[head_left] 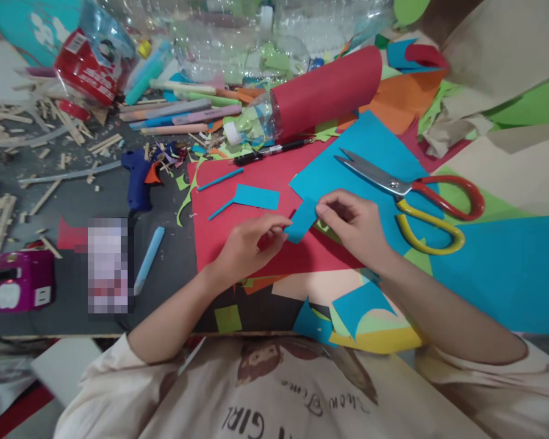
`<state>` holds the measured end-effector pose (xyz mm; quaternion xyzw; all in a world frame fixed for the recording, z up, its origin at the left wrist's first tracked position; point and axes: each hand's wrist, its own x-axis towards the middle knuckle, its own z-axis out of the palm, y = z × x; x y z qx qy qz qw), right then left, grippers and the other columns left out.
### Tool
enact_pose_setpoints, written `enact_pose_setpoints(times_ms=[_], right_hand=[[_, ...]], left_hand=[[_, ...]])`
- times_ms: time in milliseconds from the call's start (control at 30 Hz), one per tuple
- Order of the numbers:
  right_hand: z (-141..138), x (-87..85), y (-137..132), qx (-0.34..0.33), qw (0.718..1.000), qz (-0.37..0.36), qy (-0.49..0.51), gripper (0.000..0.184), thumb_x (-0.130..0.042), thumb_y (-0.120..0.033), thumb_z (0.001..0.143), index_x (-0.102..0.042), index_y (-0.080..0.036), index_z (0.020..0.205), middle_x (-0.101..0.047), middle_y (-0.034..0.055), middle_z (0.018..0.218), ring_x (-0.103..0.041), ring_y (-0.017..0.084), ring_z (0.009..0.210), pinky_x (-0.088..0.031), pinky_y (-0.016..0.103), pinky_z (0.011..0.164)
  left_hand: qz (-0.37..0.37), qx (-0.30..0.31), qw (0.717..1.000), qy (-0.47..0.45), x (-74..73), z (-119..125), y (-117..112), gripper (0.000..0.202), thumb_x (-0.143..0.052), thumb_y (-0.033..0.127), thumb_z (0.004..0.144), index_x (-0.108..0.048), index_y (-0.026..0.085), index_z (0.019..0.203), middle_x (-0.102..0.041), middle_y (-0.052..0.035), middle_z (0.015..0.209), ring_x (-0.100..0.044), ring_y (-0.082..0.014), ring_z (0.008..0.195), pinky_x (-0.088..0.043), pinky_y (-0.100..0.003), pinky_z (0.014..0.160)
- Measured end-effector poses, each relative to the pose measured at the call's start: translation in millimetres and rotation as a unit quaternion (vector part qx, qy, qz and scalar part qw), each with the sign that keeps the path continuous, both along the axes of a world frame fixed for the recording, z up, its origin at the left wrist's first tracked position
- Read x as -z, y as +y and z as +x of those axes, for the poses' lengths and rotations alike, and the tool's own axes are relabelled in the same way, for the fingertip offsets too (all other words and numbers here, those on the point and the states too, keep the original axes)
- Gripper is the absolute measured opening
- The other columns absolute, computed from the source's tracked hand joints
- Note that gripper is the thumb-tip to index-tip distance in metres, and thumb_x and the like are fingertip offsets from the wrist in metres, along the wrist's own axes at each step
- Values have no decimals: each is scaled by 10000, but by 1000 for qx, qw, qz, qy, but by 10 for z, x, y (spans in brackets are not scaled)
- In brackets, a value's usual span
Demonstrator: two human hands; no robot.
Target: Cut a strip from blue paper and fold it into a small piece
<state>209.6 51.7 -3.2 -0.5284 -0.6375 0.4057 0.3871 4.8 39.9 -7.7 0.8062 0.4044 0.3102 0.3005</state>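
Between my two hands is a small blue paper rectangle (pixel 304 221), held above a red paper sheet (pixel 238 244). The fingertips of my left hand (pixel 251 244) pinch its lower left end. My right hand (pixel 354 222) grips its upper right side between thumb and finger. Another blue paper rectangle (pixel 257 197) lies flat on the red sheet, with thin rolled blue strips (pixel 220 180) beside it. Scissors (pixel 398 189) with one red and one yellow handle rest on a blue sheet (pixel 366 146) to the right of my right hand.
A bottle wrapped in red paper (pixel 327 91) lies behind the sheet beside a black pen (pixel 274 150). On the left are a blue glue gun (pixel 137 177), a light blue marker (pixel 149 261), a blurred-out phone (pixel 107 266) and scattered wooden sticks (pixel 46 198). Paper scraps (pixel 366 305) lie near the front edge.
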Motion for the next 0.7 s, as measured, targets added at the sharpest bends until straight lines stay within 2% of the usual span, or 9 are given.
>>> enact_pose_setpoints(times_ms=[133,267,333,500,700], right_hand=[[36,24,49,-45,990,32,-128,167,-514,-255,847,-525,-211,687,-602,7,656,-525,134,602,-364,257,535],[-1,13,85,-79,971,40,-224,197,-469,-281,877,-539,-202,711,-648,49,722,-575,176,683,-385,279,590],[-36,5,107,-97,960,46,-259,202,-457,-277,887,-548,-198,724,-664,63,751,-597,193,729,-391,286,612],[-115,7,172,-135,932,71,-330,195,-444,-239,887,-577,-183,757,-687,88,783,-619,226,775,-385,299,609],[-157,17,189,-140,917,100,-360,180,-449,-210,875,-599,-176,780,-697,100,812,-629,232,795,-418,299,622]], left_hand=[[144,53,984,93,-26,17,-18,189,-507,297,905,-618,166,826,-644,5,636,-564,-105,556,-409,-231,549],[226,95,952,185,-67,65,-96,215,-465,267,921,-624,160,826,-675,-25,762,-617,-146,681,-473,-267,651],[236,103,940,221,-80,94,-150,191,-463,235,919,-621,160,843,-682,-22,815,-628,-157,726,-489,-278,689],[211,60,934,281,-100,159,-268,172,-464,213,917,-610,125,936,-673,-48,888,-609,-164,720,-475,-289,649],[205,54,927,310,-149,203,-345,153,-498,200,902,-596,95,955,-660,-66,906,-608,-166,782,-445,-308,690]])
